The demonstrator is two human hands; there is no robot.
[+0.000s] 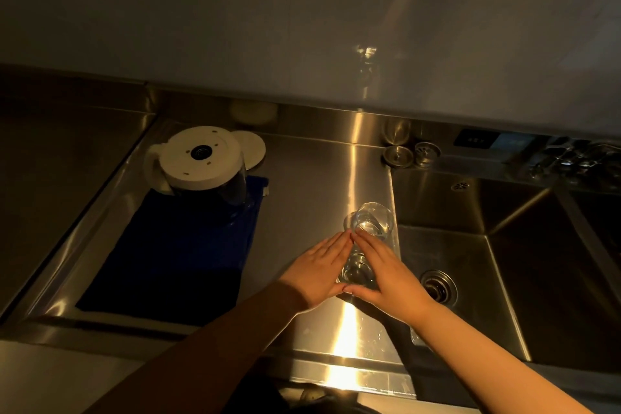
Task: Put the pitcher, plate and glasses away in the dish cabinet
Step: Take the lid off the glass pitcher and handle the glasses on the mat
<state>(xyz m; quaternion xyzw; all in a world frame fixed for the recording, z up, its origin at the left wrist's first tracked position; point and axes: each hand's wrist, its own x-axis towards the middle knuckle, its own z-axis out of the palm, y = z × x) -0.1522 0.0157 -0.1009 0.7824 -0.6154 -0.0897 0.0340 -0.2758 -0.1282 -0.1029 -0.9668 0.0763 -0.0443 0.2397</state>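
Both hands are cupping the glasses (364,245) between them. The left hand (319,270) is lying flat-fingered against the left side, and the right hand (383,270) is pressing straight fingers on the right side; fingertips are meeting at the top, thumbs at the bottom. Both forearms are reaching in from 6 o'clock. The glasses, apparently nested, are sitting on the steel desk (316,178), just beside the sink (504,262) at 3 o'clock. The pitcher (201,165) is standing on a blue mat (174,255) at 10 o'clock, with a white plate (253,146) behind it.
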